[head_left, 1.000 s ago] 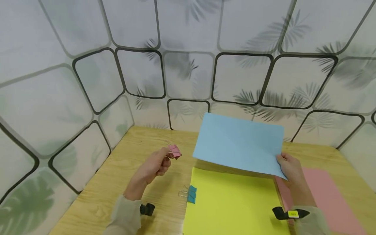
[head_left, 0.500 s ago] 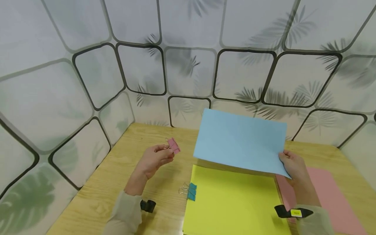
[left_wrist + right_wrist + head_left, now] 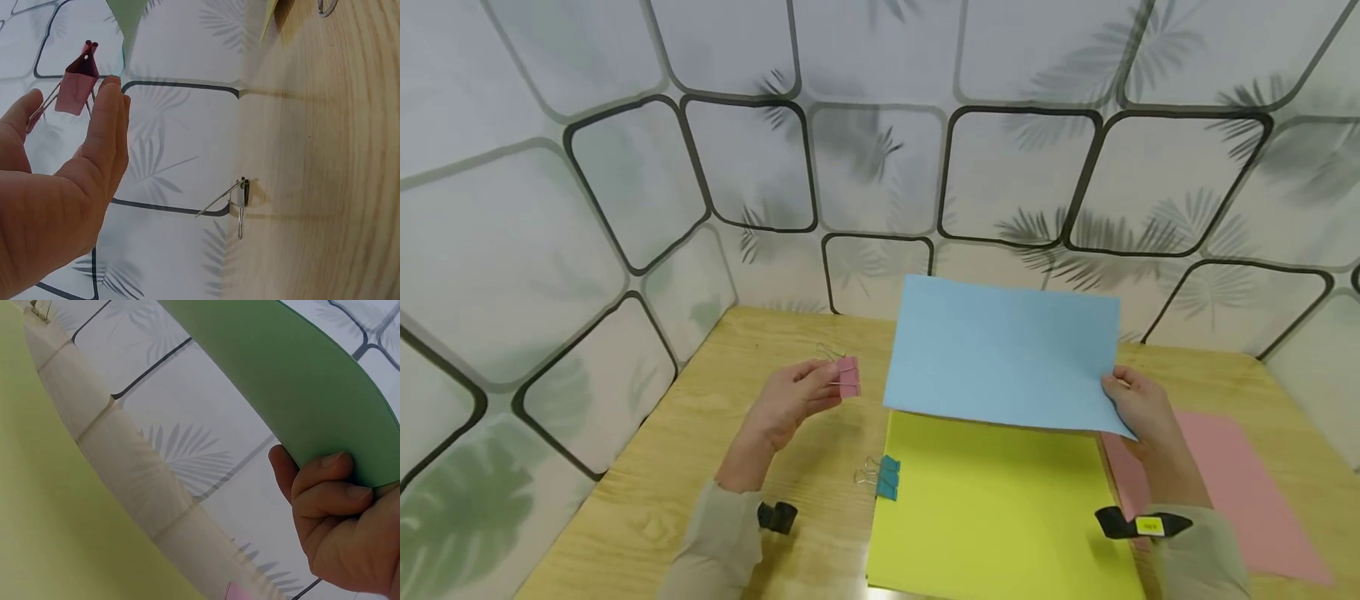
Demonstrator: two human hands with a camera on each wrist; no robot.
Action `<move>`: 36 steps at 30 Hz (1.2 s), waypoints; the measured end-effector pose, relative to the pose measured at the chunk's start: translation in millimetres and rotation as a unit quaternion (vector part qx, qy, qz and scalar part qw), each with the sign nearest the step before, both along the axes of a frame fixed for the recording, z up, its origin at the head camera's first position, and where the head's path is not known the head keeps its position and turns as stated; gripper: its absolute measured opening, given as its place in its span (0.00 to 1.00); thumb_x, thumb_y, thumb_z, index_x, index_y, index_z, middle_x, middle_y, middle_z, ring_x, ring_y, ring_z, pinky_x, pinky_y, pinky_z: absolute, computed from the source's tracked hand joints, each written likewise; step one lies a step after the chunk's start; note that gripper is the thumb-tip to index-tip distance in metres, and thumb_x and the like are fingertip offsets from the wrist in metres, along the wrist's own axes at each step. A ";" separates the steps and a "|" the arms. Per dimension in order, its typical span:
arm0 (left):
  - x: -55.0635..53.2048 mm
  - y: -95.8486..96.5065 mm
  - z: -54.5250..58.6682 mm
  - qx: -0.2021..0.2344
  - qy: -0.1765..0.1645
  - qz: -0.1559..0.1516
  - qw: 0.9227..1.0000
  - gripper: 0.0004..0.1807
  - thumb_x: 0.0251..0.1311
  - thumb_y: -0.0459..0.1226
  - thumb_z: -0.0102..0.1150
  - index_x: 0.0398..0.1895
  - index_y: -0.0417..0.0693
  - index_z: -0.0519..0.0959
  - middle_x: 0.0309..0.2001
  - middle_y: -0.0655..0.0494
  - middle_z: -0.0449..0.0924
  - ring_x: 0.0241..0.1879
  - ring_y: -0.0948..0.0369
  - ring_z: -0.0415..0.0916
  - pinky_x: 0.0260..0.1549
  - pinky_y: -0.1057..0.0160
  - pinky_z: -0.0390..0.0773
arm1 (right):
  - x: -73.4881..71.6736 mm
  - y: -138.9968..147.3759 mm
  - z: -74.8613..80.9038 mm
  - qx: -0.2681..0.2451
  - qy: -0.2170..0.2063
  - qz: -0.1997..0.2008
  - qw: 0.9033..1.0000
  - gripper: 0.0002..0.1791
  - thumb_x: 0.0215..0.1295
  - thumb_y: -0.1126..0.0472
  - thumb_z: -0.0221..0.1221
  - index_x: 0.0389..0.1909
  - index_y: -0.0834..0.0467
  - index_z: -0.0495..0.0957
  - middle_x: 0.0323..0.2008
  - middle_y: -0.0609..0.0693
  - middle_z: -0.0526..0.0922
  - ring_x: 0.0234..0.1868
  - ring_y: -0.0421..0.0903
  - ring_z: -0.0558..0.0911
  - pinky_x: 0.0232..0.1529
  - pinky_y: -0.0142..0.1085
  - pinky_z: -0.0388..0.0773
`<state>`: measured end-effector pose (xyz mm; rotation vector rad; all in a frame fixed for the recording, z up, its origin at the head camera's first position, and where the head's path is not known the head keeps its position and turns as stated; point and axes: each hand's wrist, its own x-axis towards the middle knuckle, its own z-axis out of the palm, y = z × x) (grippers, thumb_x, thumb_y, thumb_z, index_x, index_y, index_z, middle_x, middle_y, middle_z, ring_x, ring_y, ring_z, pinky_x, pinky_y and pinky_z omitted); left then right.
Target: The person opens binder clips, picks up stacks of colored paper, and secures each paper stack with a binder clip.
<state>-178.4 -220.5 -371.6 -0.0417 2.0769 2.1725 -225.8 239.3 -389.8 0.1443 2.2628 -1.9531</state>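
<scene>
Over the table [image 3: 820, 504], the blue sheet [image 3: 1000, 354] tilts at the yellow sheet's [image 3: 992, 517] 12 o'clock, long axis 9-to-3, your right hand [image 3: 1148, 412] gripping it at 4 o'clock. Your left hand [image 3: 784, 404], nearer its free left edge, points toward 2 o'clock, fingers pinching the pink binder clip [image 3: 848, 377] at the sheet's 9 o'clock, just apart.

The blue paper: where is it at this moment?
In the head view, the right hand holds the blue paper by its lower right corner, above the yellow paper and right of the pink clip.
</scene>
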 end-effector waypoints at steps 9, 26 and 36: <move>-2.2 7.3 -5.4 0.015 -0.019 0.034 0.999 0.22 0.72 0.36 0.55 0.60 0.25 0.73 0.47 0.40 0.80 0.40 0.60 0.84 0.43 0.63 0.83 | -2.3 3.1 3.8 -0.018 0.004 0.017 1.000 0.21 0.79 0.53 0.46 0.61 0.65 0.61 0.31 0.37 0.82 0.28 0.38 0.86 0.30 0.33 0.84; -4.6 6.0 2.8 0.026 -0.011 0.063 0.998 0.19 0.69 0.31 0.57 0.56 0.21 0.74 0.35 0.49 0.82 0.33 0.62 0.84 0.38 0.66 0.84 | -0.8 -8.3 12.2 -0.039 0.025 0.046 0.998 0.12 0.78 0.54 0.48 0.52 0.58 0.68 0.29 0.42 0.84 0.25 0.41 0.86 0.28 0.34 0.84; -4.3 9.5 -1.0 0.035 -0.026 0.060 0.997 0.19 0.67 0.32 0.60 0.52 0.22 0.75 0.36 0.46 0.83 0.32 0.62 0.85 0.36 0.66 0.84 | 1.1 -10.2 10.4 -0.054 0.027 0.054 0.997 0.18 0.79 0.56 0.48 0.59 0.66 0.64 0.30 0.43 0.84 0.26 0.43 0.87 0.28 0.36 0.84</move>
